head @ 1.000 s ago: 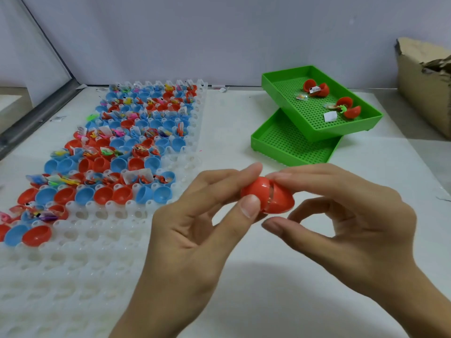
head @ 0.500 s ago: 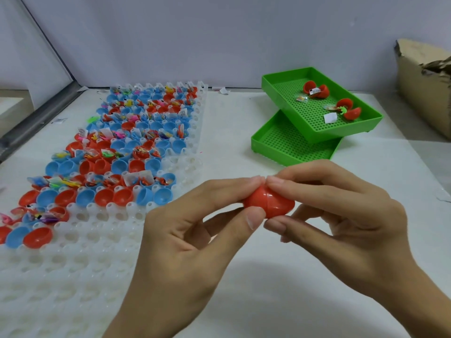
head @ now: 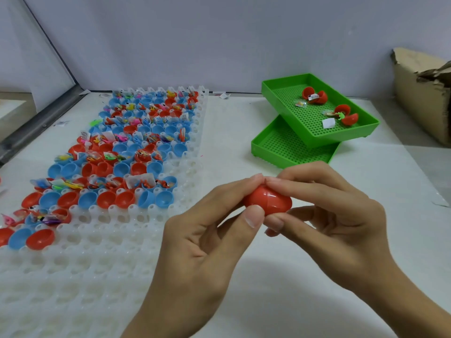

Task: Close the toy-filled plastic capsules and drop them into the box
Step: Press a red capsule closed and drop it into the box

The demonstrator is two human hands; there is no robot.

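Head view, near to far: left hand [head: 195, 242] and right hand [head: 324, 215] meet above the bench [head: 268, 289], the fingers [head: 253, 217] of each curled and pinching opposite ends of one red capsule [head: 268, 200], held in the air with its seam showing as a thin line. Whether the two halves have fully latched cannot be told; if they have not, the capsule may spring apart on release and spill its toy, and uneven pressure could skew the halves or let the smooth shell slip sideways from the fingertips. To the left lies the white socket tray [head: 97, 264], its near rows bare, its farther rows holding open red and blue capsule halves [head: 127, 167] with small toys. Farther right, two green perforated trays [head: 317, 132] are stacked askew, the upper holding open red capsules [head: 314, 96]. At the far right edge stands a torn cardboard box [head: 422, 93], well apart from the hands; the green trays stand partly between the hands and it.
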